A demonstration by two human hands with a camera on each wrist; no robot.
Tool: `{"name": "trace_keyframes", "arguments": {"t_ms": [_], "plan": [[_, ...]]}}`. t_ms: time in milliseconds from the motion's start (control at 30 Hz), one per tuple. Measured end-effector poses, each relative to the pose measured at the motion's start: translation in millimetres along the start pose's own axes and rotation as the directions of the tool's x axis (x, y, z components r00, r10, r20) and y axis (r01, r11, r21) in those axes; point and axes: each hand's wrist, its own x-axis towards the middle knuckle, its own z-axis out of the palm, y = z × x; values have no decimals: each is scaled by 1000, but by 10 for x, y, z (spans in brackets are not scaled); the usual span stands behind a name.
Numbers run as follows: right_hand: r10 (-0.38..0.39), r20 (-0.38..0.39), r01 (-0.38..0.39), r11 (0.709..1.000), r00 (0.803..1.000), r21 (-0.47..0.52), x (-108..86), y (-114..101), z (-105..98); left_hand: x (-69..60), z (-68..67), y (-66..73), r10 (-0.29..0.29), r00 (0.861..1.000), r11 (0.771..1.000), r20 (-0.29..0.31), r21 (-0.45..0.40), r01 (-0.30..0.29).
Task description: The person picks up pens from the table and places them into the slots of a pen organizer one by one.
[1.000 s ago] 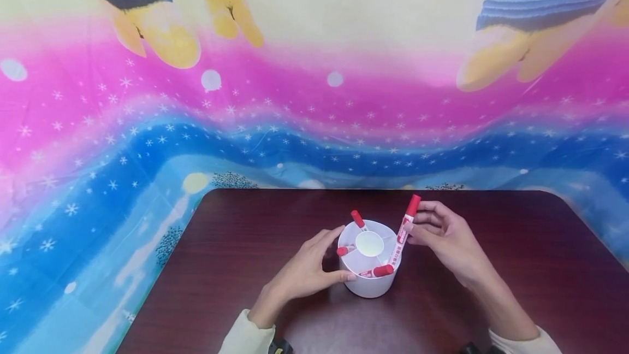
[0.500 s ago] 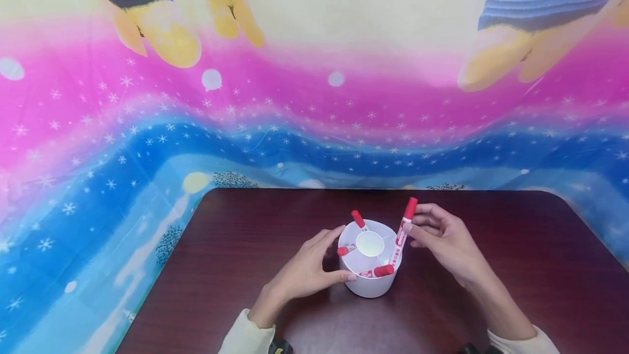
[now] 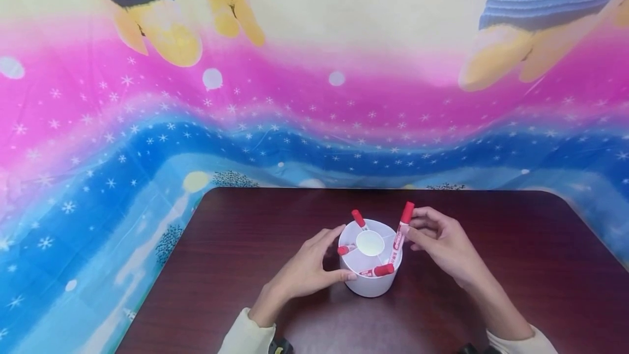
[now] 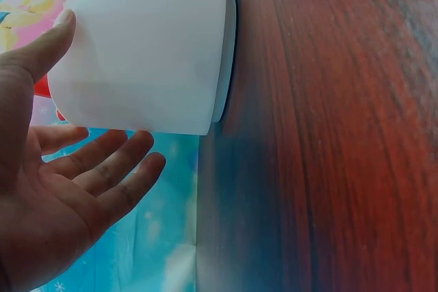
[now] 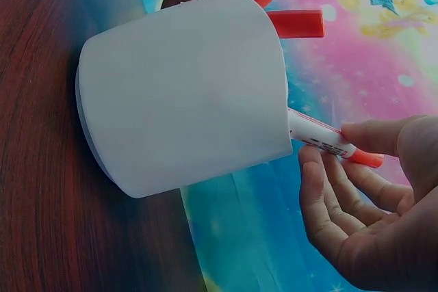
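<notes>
A white round pen holder (image 3: pixel 371 287) with divided compartments stands upright on the table. My left hand (image 3: pixel 307 269) holds it from the left, thumb on the near rim and fingers along the far side; in the left wrist view the thumb (image 4: pixel 51 44) touches the rim. Between thumb and fingers, my right hand (image 3: pixel 444 242) pinches a red-capped white marker (image 3: pixel 400 239). Its lower end is inside the holder's right side, and it leans with the cap up. Other red-capped markers rest in the compartments: one at the back (image 3: pixel 359 219), one at the left (image 3: pixel 345 249), one at the front (image 3: pixel 378 271).
The dark wooden table (image 3: pixel 226 234) has rounded far corners. Behind it hangs a colourful cloth backdrop (image 3: pixel 304 102) with cartoon figures, reaching down around the table's back and left edges.
Along with the right hand, the pinched marker has come down a little and slightly left, deeper into the holder. The left hand and the holder stay put.
</notes>
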Motion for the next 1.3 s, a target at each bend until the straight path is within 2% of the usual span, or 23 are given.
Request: {"name": "trace_keyframes", "arguments": {"t_ms": [200,467,833,1100,1300], "plan": [[4,11,-4,1000,1000,-30,-5,4,-2,7,-3,3,7,1000,1000,2,-4,-7],[27,-47,-35,980,999,-197,-7,-24,-84,0,-13,10,-11,1000,1000,4,1,11],[8,-55,-18,983,998,-182,-47,-65,-159,-26,-12,4,-7,1000,1000,6,2,7],[-29,-79,15,987,996,-162,-55,-84,-202,-36,-39,-8,20,1000,1000,-17,8,-19],[-24,-77,11,987,997,-160,-50,-88,-207,-39,-40,-11,21,1000,1000,-9,5,-21]]}}
